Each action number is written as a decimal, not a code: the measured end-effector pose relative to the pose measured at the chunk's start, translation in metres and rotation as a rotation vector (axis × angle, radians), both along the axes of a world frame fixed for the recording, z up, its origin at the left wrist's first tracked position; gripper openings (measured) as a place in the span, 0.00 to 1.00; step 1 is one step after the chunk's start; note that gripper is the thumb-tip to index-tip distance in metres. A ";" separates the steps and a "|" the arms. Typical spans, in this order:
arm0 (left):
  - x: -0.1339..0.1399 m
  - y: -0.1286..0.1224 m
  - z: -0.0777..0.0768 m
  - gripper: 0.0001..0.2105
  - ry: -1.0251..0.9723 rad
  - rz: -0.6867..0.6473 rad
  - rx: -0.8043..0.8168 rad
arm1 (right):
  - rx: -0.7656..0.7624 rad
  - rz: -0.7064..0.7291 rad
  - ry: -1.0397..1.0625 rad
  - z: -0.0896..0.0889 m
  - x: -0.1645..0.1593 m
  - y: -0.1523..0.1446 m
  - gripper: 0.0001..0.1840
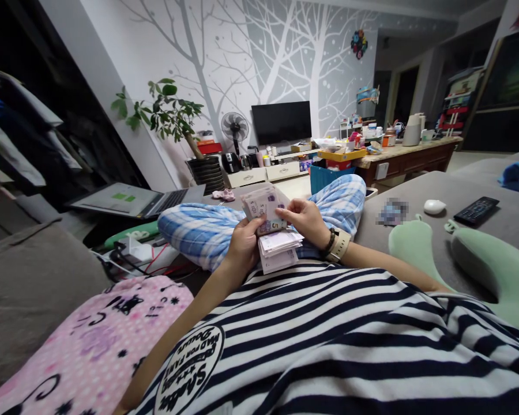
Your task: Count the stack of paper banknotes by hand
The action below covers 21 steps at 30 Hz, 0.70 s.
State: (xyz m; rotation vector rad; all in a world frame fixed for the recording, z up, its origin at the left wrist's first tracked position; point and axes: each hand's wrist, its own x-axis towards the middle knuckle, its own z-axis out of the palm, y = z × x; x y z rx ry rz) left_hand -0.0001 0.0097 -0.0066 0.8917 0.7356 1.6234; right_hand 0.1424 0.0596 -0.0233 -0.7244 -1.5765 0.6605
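While dark and pale clothes (21,121) hang at the far left, a pink polka-dot blanket with black figures (125,323) lies beside the person's left arm. Beyond it sits a grey laptop with a lit screen (121,199), just beside the left knee in blue-and-white plaid trousers (190,230). Behind stand a leafy green plant in a dark ribbed pot (205,173) and a round-caged fan (234,127).

The left hand (243,242) has a narrow grip, its thumb pressed over the lower left part of a fanned bundle of pale purple-grey notes marked 5 (263,204), upright above the lap. Just below is a layered stack of white paper slips (279,245); I cannot tell whether it is held or rests on the lap. At the notes' right edge, the right hand (305,219) touches them with curled fingers, its grip narrow; whether it pinches one is unclear. Its wrist wears a beige-strapped watch (339,245).

Farther right come a cluttered brown wooden desk (409,158), a small white rounded object (435,207) and a black remote control (476,211) on the grey sofa (372,236).
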 end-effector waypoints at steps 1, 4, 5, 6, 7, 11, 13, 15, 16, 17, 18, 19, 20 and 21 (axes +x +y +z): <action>0.000 0.000 0.000 0.18 -0.005 -0.012 0.004 | -0.001 0.005 0.001 -0.001 0.000 0.001 0.25; 0.001 0.001 -0.001 0.18 -0.032 -0.055 0.014 | 0.002 0.004 0.002 -0.002 0.000 0.004 0.25; 0.001 0.002 -0.001 0.18 -0.047 -0.071 0.015 | 0.005 -0.001 0.005 -0.003 0.000 0.004 0.25; 0.001 0.003 -0.001 0.18 -0.063 -0.088 0.014 | 0.010 -0.006 0.010 -0.003 0.000 0.004 0.26; 0.001 0.004 -0.001 0.18 -0.079 -0.104 0.011 | 0.014 -0.010 0.014 -0.003 0.000 0.004 0.26; 0.002 0.007 0.000 0.17 -0.112 -0.137 -0.024 | 0.026 -0.019 0.029 0.000 0.000 -0.001 0.26; 0.002 0.007 0.001 0.17 -0.118 -0.132 -0.046 | 0.046 -0.003 0.050 0.002 0.000 -0.005 0.25; 0.002 0.006 0.003 0.17 -0.125 -0.117 -0.063 | 0.071 0.033 0.079 0.003 0.000 -0.010 0.25; 0.002 0.006 0.004 0.17 -0.130 -0.109 -0.070 | 0.081 0.050 0.090 0.004 -0.001 -0.012 0.25; 0.002 0.006 0.005 0.17 -0.134 -0.103 -0.074 | 0.086 0.061 0.095 0.005 -0.001 -0.014 0.25; 0.002 0.005 0.006 0.16 -0.136 -0.100 -0.076 | 0.086 0.067 0.094 0.006 -0.001 -0.015 0.25; 0.002 0.005 0.007 0.16 -0.137 -0.099 -0.074 | 0.083 0.069 0.090 0.006 -0.002 -0.017 0.25; 0.003 0.004 0.008 0.16 -0.133 -0.098 -0.070 | 0.079 0.073 0.084 0.006 -0.002 -0.018 0.25; 0.003 0.003 0.008 0.16 -0.125 -0.098 -0.060 | 0.076 0.083 0.081 0.007 -0.003 -0.019 0.25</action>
